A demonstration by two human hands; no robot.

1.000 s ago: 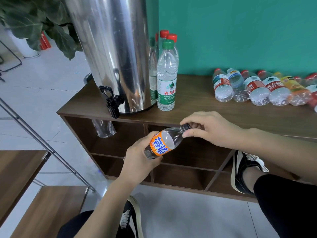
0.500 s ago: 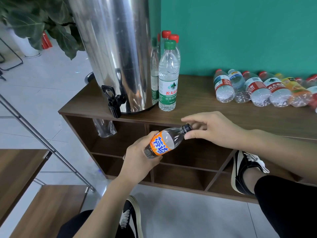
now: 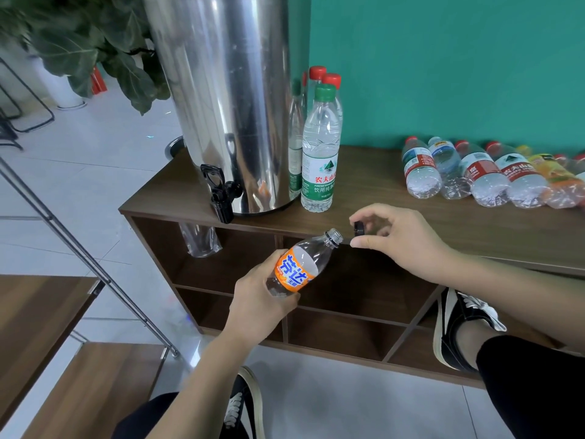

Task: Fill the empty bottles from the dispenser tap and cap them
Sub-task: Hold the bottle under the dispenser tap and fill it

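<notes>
Dispenser: polished metal, mirror-glossy; tap black glossy plastic. Bottle: clear smooth plastic, glossy orange label; cap black plastic. Worktop: dark wood-grain, matt. Floor: pale glossy tiles. Wall: matt teal.

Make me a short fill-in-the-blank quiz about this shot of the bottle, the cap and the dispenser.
1. The left hand holds the bottle with the ____ label.
2. The black cap is pinched by the ____ hand.
3. The bottle's mouth is ____.
4. The dispenser tap is coloured ____.

Missing words: orange; right; open; black
</notes>
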